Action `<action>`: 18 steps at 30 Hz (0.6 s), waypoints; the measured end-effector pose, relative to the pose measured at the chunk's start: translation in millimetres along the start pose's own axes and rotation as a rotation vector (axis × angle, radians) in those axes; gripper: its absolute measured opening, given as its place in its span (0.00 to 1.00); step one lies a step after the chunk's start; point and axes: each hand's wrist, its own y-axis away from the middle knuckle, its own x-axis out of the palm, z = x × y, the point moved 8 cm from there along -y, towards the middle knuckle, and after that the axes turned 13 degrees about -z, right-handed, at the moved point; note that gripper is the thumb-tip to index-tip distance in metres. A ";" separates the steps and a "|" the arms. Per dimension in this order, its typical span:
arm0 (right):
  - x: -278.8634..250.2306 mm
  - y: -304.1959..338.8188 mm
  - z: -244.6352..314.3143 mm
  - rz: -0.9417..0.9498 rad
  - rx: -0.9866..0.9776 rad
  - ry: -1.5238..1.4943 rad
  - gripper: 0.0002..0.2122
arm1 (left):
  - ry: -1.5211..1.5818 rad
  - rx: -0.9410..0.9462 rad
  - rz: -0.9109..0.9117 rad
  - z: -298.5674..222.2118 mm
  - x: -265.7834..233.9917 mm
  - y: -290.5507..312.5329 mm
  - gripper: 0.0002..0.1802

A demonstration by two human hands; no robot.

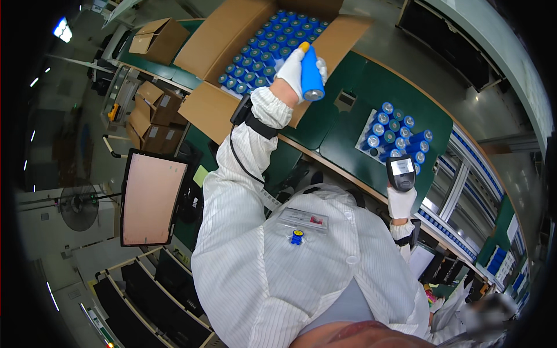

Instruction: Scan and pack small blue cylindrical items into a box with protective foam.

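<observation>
Holding a blue cell [311, 72] by the carton [217, 40], scanner [401, 172] in the other hand

You have the cell in your left hand [290, 74], in front of the carton's near right corner in the view; its height over the green table [360, 81] is hard to judge. The gloved fingers of that hand are wrapped about its sides: tips show along the right side, and a yellow-covered digit [304, 46] lies at the far end. Your right hand [400, 203] is closed about the black scanner, but you cannot tell from here how each finger sits. The scanner is near a cluster of standing cells [388, 136], well apart from the one you hold.

To do this well, grip the blue wrapper firmly without squeezing hard, and leave the silvery end [314, 94] uncovered. Take care that the cell doesn't knock the right flap [345, 35], and give the scanner room beside the cluster; a bumped cell could tip its neighbours.

The held cell's long axis runs almost up and down the view, its upper end leaning slightly left. The silvery end points back toward your body, the other end away from you. It looks tilted, unlike the upright rows [264, 43] in the carton.
</observation>
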 end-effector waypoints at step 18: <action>-43.3 15.9 -16.2 -0.014 -0.019 0.032 0.11 | -0.091 -0.216 0.176 131.3 9.9 -24.4 0.23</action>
